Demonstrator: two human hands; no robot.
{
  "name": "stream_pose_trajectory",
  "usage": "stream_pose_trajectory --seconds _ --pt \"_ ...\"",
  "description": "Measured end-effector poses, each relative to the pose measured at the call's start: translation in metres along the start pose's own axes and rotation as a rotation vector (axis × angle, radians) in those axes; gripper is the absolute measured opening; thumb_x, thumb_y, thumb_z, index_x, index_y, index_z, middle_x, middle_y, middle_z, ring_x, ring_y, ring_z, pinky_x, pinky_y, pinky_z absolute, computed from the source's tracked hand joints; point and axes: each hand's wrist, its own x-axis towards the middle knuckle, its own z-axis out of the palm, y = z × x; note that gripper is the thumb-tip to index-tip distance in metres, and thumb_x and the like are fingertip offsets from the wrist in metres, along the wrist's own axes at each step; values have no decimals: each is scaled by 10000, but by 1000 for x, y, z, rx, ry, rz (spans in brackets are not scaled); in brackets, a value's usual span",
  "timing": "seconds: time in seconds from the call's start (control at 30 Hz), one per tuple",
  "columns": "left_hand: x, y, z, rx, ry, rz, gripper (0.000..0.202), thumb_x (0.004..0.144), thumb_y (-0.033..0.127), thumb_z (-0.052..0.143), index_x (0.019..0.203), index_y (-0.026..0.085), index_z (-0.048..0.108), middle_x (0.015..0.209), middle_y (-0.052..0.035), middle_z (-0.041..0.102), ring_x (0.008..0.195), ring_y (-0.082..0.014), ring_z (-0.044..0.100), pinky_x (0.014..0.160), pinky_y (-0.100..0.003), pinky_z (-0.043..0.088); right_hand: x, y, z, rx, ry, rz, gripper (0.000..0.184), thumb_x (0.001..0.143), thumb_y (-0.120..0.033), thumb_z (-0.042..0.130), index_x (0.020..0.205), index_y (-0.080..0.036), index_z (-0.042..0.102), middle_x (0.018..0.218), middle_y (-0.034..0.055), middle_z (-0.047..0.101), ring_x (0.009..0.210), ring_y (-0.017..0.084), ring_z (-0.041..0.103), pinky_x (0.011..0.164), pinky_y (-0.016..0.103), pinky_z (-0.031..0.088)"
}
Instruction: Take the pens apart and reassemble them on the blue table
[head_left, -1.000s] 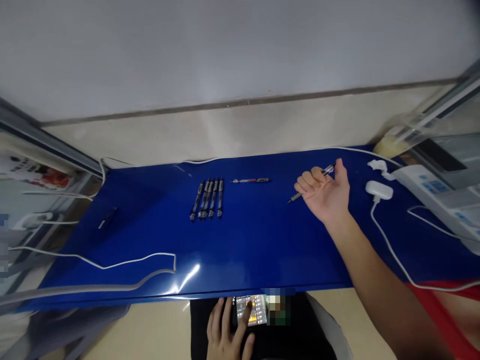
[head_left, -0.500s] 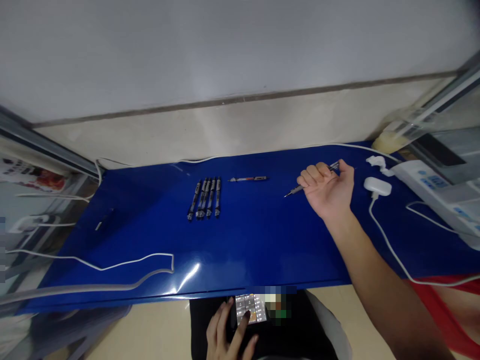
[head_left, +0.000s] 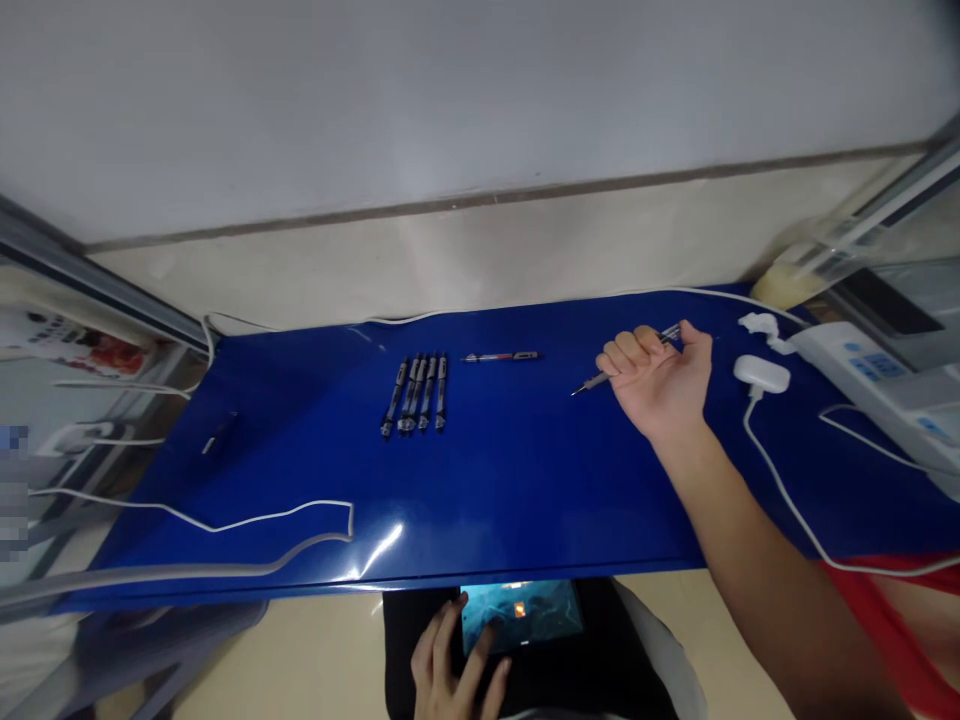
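My right hand (head_left: 660, 375), palm turned up, has its fingers curled around a pen (head_left: 590, 383). The pen's tip points left and down, above the blue table (head_left: 525, 470). A row of several black-and-clear pens (head_left: 415, 393) lies left of the middle. One more pen (head_left: 502, 357), with a reddish part inside its barrel, lies sideways between that row and my hand. My left hand (head_left: 454, 665) is on my lap below the table edge, fingers apart, over the lit screen of a tablet (head_left: 540, 615). It grips nothing that I can see.
On the right are a white charger (head_left: 762, 374) with a cable, crumpled tissue (head_left: 766, 328) and a white device (head_left: 874, 365). A dark object (head_left: 220, 435) lies at the table's left. White cables (head_left: 285, 515) cross the front left. Red fabric (head_left: 885, 620) shows at lower right.
The tablet's screen has switched from a keypad-like layout to a blue picture with a small orange icon. Both hands keep nearly the same pose; the whole view has shifted slightly.
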Motion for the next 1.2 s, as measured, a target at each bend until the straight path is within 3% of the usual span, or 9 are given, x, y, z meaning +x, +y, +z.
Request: stream_pose_trajectory --seconds 0.23,0.57,0.73,0.8,0.97,1.2 --pt "1 -5 -8 74 -93 50 379 790 258 747 1154 354 713 1485 -59 448 1259 -303 517 957 -425 521 -1 2 0 -14 67 6 546 846 -572 564 592 -223 230 527 -40 275 478 119 352 501 299 395" --pt "2 -3 -5 180 -195 58 508 818 363 719 1315 413 627 1519 -72 409 1269 -333 509 952 -465 497 -3 -1 7 -6 90 -80 559 898 -566 545 565 -213 267 515 -34 284 471 120 375 494 302 400" --pt "3 -5 -6 232 -211 110 609 851 232 648 1408 447 529 1493 -78 433 1260 -317 513 953 -462 484 -2 1 7 -13 91 -60 570 887 -590 541 574 -215 248 518 -36 273 469 121 367 490 304 395" --pt "3 -5 -6 234 -235 112 575 858 218 635 1387 429 557 1494 -82 432 1265 -314 510 961 -454 477 -2 1 6 -11 91 -40 557 888 -579 524 580 -215 236 518 -36 270 471 120 359 493 304 390" --pt "-3 -6 3 163 -127 76 318 885 378 597 1187 389 696 1484 -75 460 1239 -340 524 959 -494 433 -2 1 6 -4 87 -34 538 892 -569 515 588 -217 245 524 -36 286 477 120 361 508 304 393" --pt "-9 -10 7 105 -108 81 283 885 352 589 1150 300 673 1474 -96 479 1281 -321 499 984 -479 433 -2 2 4 -14 92 -39 562 882 -607 527 582 -219 253 519 -33 303 474 123 381 504 310 400"
